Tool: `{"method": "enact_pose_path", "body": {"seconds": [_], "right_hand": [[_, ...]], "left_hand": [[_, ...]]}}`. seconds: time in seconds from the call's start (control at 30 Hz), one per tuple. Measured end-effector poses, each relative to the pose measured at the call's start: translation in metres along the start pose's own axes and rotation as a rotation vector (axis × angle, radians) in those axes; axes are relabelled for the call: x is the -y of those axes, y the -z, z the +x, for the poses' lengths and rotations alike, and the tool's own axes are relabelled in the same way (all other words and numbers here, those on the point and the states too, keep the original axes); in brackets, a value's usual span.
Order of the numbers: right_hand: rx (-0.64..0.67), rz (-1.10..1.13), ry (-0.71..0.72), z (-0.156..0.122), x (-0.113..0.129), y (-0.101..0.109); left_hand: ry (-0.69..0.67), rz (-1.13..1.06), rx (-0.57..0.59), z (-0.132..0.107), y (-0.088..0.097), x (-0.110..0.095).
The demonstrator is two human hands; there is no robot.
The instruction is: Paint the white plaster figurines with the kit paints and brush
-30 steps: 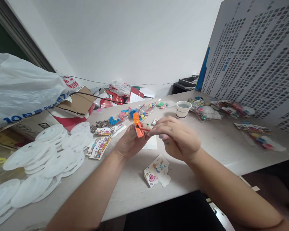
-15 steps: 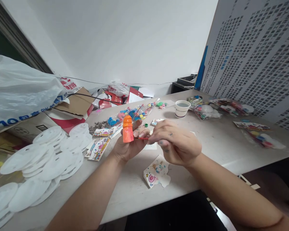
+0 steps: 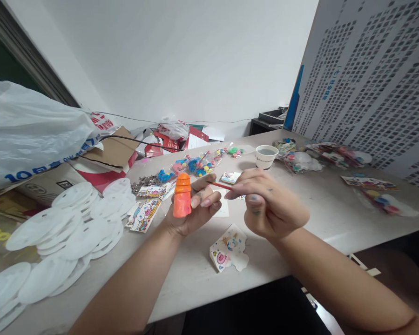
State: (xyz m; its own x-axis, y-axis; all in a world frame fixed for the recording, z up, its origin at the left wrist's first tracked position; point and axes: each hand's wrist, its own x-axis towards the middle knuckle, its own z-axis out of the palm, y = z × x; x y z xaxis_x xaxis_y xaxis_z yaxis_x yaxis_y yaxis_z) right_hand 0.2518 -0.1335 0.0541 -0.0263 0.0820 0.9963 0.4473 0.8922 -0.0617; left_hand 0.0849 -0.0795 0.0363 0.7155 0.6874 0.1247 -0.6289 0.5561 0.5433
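Observation:
My left hand (image 3: 199, 202) is closed around a small painted figure (image 3: 182, 197), orange at the ringed top and pinkish-orange below, held upright. In my right hand (image 3: 270, 200) a thin red paintbrush (image 3: 222, 185) is pinched between thumb and fingers. The brush's far end points left, close to the fingertips of my left hand and apart from the figure. Paint smudges mark both hands. Below them lies a paint-stained card with cartoon prints (image 3: 229, 249). A white sheet (image 3: 221, 202) is partly hidden behind my hands.
Stacks of white discs (image 3: 87, 237) cover the table's left side. A paper cup of liquid (image 3: 266, 157) stands behind my right hand. Bags of colourful paint pots (image 3: 195, 165) lie at the back, with more plastic packets (image 3: 300, 160) at right. Printed cards (image 3: 144, 215) lie left of the figure.
My right hand has moved right, drawing the brush away from the figure. The figure has dropped slightly and turned a little in my left hand.

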Motion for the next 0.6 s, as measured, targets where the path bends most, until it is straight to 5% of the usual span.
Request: {"method": "enact_pose_path", "body": {"seconds": [0.17,0.3,0.43,0.6], "right_hand": [[-0.259,-0.074,-0.030,-0.003,-0.006,-0.005],[-0.295,-0.068,-0.070,-0.003,-0.009,-0.005],[-0.204,-0.087,-0.192,-0.005,-0.016,0.000],[0.163,-0.097,-0.582,-0.013,-0.037,-0.001]], "left_hand": [[0.017,-0.033,0.064,0.001,0.000,-0.001],[0.009,-0.022,0.067,0.001,-0.001,0.002],[-0.081,0.052,0.019,0.003,-0.003,-0.012],[-0.399,0.142,-0.006,0.005,0.008,-0.052]]}}
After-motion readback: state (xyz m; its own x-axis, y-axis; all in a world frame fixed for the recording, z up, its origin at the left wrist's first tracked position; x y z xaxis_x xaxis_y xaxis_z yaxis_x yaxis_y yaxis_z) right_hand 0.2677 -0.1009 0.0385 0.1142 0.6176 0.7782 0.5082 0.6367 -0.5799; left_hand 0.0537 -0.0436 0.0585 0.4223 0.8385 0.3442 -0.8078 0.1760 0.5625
